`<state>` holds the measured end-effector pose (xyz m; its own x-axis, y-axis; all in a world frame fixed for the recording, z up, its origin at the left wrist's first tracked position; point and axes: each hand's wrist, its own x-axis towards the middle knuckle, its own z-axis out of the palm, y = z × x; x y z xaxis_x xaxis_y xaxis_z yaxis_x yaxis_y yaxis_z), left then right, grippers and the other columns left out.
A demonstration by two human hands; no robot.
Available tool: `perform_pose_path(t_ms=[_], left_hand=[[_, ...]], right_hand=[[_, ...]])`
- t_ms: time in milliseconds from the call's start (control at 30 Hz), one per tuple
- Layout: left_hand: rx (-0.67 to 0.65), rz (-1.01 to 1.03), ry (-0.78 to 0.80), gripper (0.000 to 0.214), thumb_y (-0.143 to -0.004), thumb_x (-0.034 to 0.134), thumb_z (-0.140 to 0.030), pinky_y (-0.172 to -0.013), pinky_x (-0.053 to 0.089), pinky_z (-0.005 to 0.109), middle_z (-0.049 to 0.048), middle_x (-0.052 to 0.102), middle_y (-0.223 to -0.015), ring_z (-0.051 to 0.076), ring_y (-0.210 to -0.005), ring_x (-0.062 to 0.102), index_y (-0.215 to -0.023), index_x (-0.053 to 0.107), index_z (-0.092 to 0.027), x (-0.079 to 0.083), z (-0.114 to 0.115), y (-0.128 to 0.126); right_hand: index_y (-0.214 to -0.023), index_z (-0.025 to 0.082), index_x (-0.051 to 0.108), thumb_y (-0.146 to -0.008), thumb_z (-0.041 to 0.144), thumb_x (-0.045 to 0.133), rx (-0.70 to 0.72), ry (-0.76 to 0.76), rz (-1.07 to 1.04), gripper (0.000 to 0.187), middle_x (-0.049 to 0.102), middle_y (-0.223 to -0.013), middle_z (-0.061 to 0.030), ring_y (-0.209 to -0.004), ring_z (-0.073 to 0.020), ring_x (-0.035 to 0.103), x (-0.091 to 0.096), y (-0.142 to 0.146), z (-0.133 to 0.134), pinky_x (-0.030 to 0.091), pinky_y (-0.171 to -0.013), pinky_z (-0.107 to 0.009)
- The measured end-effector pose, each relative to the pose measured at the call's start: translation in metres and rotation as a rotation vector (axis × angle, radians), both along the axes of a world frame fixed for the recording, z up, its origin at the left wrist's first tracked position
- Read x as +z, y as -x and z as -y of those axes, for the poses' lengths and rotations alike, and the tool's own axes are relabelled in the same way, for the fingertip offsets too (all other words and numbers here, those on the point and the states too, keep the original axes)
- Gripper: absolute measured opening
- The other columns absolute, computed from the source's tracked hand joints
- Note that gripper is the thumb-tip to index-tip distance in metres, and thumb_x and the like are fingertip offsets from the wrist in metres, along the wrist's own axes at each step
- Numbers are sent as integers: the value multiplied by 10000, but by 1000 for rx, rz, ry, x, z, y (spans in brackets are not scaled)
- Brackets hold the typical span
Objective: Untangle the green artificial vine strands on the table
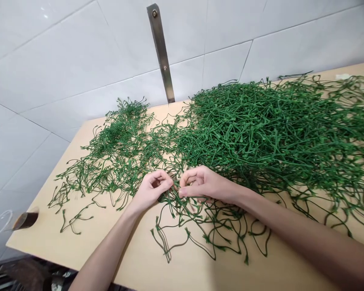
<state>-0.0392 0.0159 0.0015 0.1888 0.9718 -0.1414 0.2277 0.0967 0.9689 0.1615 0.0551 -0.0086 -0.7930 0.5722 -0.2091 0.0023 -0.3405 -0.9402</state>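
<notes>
My left hand (151,189) and my right hand (204,186) meet at the middle of the table, fingertips almost touching. Both pinch the same thin green plastic stem (176,193) that runs between them, its branched ends trailing toward the front edge. A large heap of green stems (273,129) rises right behind my right hand. A flatter, smaller spread of stems (118,149) lies behind and left of my left hand.
The light wooden table (133,258) stands against a white tiled wall (63,68). A metal bracket (161,52) hangs on the wall above it. A clear plastic cup (16,221) with dark liquid lies at the table's left front corner.
</notes>
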Motion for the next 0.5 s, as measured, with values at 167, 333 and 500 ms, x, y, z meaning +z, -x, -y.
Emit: perform_pose_path(t_ms=[167, 333, 500], left_hand=[[-31, 21, 11, 442, -762, 677, -550, -506, 290, 219, -32, 482, -550, 82, -510, 391, -661, 523, -148, -1, 2, 0], [-141, -122, -78, 382, -791, 660, -500, -542, 303, 233, -12, 524, -581, 100, -554, 425, -686, 601, -138, 2, 3, 0], [-292, -203, -107, 396, -802, 630, -474, -560, 315, 243, 5, 540, -596, 110, -566, 422, -589, 591, -143, 5, 4, 0]], right_hand=[[-903, 129, 618, -581, 330, 863, 9, 79, 12, 451, 604, -718, 33, -494, -25, 436, -1, 1, -2, 332, -392, -145], [-807, 116, 632, -666, 386, 809, 104, 9, 31, 352, 496, -544, 87, -424, -9, 351, 2, 2, 0, 326, -372, -139], [-863, 138, 564, -723, 488, 744, 145, 26, 39, 417, 627, -720, 26, -442, -15, 434, 4, 2, 1, 372, -401, -158]])
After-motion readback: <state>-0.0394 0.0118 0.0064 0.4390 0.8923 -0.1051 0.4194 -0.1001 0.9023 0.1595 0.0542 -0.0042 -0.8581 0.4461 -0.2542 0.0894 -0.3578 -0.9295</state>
